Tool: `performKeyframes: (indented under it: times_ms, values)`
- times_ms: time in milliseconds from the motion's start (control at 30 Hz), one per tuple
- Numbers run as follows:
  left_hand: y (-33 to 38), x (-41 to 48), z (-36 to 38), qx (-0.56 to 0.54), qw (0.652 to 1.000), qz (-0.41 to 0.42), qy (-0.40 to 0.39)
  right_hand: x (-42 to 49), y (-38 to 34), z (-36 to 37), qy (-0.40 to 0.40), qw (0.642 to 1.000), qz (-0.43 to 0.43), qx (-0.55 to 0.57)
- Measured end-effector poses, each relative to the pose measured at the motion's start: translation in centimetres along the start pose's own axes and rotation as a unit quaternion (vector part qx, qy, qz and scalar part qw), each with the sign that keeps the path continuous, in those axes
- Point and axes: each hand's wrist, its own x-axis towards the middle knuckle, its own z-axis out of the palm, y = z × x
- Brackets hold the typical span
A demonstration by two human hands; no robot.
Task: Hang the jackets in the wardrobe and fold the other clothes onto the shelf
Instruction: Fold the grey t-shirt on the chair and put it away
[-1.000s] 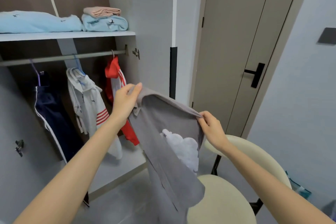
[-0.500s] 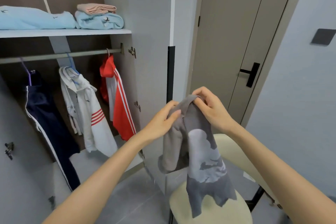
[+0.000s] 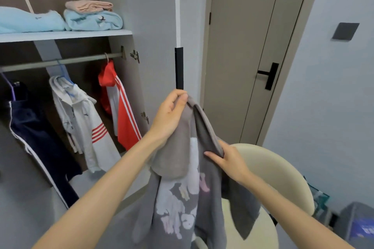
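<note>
A grey T-shirt (image 3: 182,198) with a pale print hangs in front of me, doubled lengthwise. My left hand (image 3: 169,115) pinches its top edge high up. My right hand (image 3: 228,158) grips a lower fold of the same shirt at its right side. In the open wardrobe a navy jacket (image 3: 34,137), a white jacket (image 3: 85,127) and a red jacket (image 3: 121,111) hang on the rail (image 3: 60,62). On the shelf (image 3: 66,34) above lie folded light-blue clothes (image 3: 93,20) with a pink one (image 3: 89,5) on top.
A cream chair (image 3: 273,178) stands right below the shirt. The wardrobe door's edge with a black handle (image 3: 179,67) is just behind my left hand. A closed beige door (image 3: 242,46) is at the right, and a grey box (image 3: 356,226) sits at the lower right.
The shirt was spread wide, then both hands met at its top. Now my left hand has risen with the top edge and my right hand has slid down the fold.
</note>
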Motion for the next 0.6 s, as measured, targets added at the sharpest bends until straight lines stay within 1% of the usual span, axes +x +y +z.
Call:
performKeyframes:
  times_ms: [100,200,267,333,367,433,500,533,567,600]
  values:
    - [-0.3,1.2,-2.6,0.009,0.993,0.024,0.115,0.0,1.7,0.9,0.009,1.0,0.013,-0.014]
    - [-2.3,1.4,-5.6,0.079,0.972,0.009,0.223,0.8,1.7,0.2,0.014,1.0,0.016,0.007]
    - [-4.3,1.1,-7.3,0.139,0.957,-0.023,0.254,1.8,0.4,-0.9,0.018,0.999,0.017,0.033]
    - [-6.1,0.9,-8.3,0.208,0.946,-0.081,0.237,3.1,-1.5,-2.1,0.016,0.998,0.005,0.053]
    - [-6.7,0.8,-8.6,0.249,0.939,-0.115,0.208,3.8,-2.6,-2.6,0.005,0.998,-0.003,0.062]
    - [-7.2,0.8,-8.7,0.306,0.933,-0.161,0.101,5.1,-4.6,-3.3,-0.017,0.997,-0.02,0.069]
    - [-6.8,0.0,-7.8,0.28,0.942,-0.17,-0.073,6.3,-6.7,-3.8,-0.043,0.996,-0.047,0.064]
    - [-6.4,-0.4,-6.9,0.252,0.939,-0.165,-0.166,6.8,-7.7,-4.0,-0.057,0.994,-0.06,0.066]
    - [-5.8,-0.6,-5.7,0.227,0.932,-0.153,-0.239,7.2,-8.5,-4.2,-0.073,0.992,-0.071,0.071]
    - [-5.2,-0.8,-4.3,0.194,0.93,-0.131,-0.284,7.5,-9.3,-4.3,-0.089,0.99,-0.078,0.077]
